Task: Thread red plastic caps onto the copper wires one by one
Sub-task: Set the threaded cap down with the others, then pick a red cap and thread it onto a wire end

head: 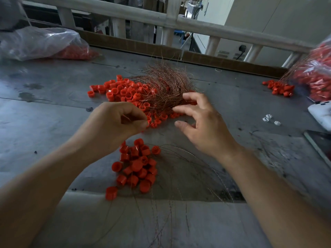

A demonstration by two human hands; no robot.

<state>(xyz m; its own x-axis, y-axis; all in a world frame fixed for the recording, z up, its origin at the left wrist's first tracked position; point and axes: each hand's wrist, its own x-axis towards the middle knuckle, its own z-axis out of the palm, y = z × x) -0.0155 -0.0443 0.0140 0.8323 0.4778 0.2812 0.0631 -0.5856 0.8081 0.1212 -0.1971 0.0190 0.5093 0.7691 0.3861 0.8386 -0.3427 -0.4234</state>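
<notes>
Your L hand [123, 120] pinches a red cap [148, 120]; R hand [200, 122], fingers spread wide, is at the copper wires [164, 83].

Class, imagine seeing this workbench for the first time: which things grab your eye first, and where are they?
The bright red caps strewn across the middle of the grey table, with a bristling tangle of copper wires lying on them. In front, the left hand pinches a red cap while the right hand reaches open-fingered at the tangle; a second heap of caps lies nearer the person.
</notes>
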